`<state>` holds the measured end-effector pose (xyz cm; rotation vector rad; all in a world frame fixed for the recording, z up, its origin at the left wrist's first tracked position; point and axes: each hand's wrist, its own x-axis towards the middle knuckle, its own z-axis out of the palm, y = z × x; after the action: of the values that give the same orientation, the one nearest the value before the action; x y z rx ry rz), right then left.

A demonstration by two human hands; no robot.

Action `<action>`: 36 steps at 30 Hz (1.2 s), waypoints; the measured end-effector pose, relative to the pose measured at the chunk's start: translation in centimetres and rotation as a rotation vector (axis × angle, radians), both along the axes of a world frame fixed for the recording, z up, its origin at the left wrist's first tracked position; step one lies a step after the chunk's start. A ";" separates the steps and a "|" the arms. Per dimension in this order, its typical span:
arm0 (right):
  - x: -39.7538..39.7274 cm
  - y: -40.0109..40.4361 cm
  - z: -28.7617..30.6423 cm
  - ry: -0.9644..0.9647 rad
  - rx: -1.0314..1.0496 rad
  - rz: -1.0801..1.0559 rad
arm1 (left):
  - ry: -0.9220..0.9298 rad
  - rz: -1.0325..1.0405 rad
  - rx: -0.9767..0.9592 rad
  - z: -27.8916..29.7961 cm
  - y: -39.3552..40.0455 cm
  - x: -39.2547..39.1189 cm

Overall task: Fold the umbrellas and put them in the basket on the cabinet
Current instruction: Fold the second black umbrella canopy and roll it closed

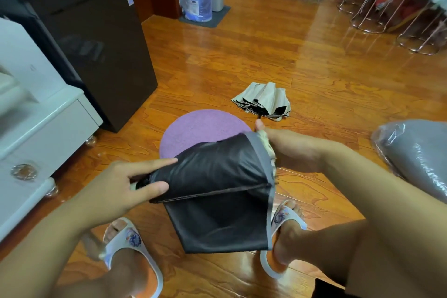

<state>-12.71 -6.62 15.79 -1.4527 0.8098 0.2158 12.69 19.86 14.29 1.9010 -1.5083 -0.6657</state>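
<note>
Holding a dark umbrella (217, 176) above the wooden floor (314, 75), the person works it between both hands. The left hand (121, 189) grips the handle end, thumb pressed on the fabric and index finger stretched along the canopy. The right hand (285, 145) clasps the opposite, wider end, its fingers hidden behind the cloth, thumb raised. One panel hangs down between the slippered feet. A beige umbrella (263, 100) lies collapsed on the floor beyond, just past a round purple mat (200, 128).
</note>
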 end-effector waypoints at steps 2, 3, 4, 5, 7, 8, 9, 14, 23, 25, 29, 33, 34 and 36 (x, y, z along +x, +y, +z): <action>0.0 0.1 0.5 -0.005 -0.319 -0.023 | 0.113 0.049 0.009 0.6 -0.4 -0.4; 0.0 0.1 1.1 -0.053 -0.566 -0.043 | 0.062 0.065 0.012 0.6 -0.4 -0.4; 0.1 0.2 1.7 -0.153 -0.803 -0.020 | -0.047 0.075 0.024 0.5 -0.5 -0.3; 0.0 0.3 1.9 -0.252 -0.983 0.078 | -0.175 0.079 0.068 0.5 -0.5 -0.1; 0.2 1.8 1.8 -0.304 -1.232 0.397 | -0.354 0.086 0.144 0.4 -0.5 0.0; 0.3 2.6 0.9 -0.248 -1.346 0.543 | -0.387 0.091 0.147 0.3 -0.6 -0.2; 0.6 3.5 0.1 -0.168 -1.436 0.643 | -0.407 0.089 0.134 0.2 -0.7 -0.5; 1.6 3.7 -1.6 -0.016 -1.575 0.661 | -0.757 0.010 -0.103 -0.6 -1.6 -2.4; 0.7 2.6 -0.2 0.028 -1.446 0.634 | -1.071 0.024 -0.499 -1.3 -2.5 -4.3; 0.7 2.4 0.0 0.048 -1.616 0.623 | -0.916 0.086 -0.313 -0.8 -3.2 -4.7; 0.5 1.9 -0.6 -0.176 -1.991 0.456 | -0.267 0.042 0.312 0.8 -3.5 -2.8; -0.1 2.9 -1.8 -0.261 -2.031 0.409 | -0.093 -0.114 0.443 0.5 -3.6 -1.4; -0.3 2.8 -2.2 -0.219 -1.994 0.412 | -0.279 -0.096 0.367 0.2 -3.5 -1.4; -1.0 2.2 -2.5 -0.120 -1.877 0.444 | -0.797 -0.071 0.087 -0.6 -3.5 -1.0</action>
<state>-13.66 -4.46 13.28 -3.3503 0.4300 -0.4789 11.65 16.32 13.71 2.3301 -2.0380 0.0385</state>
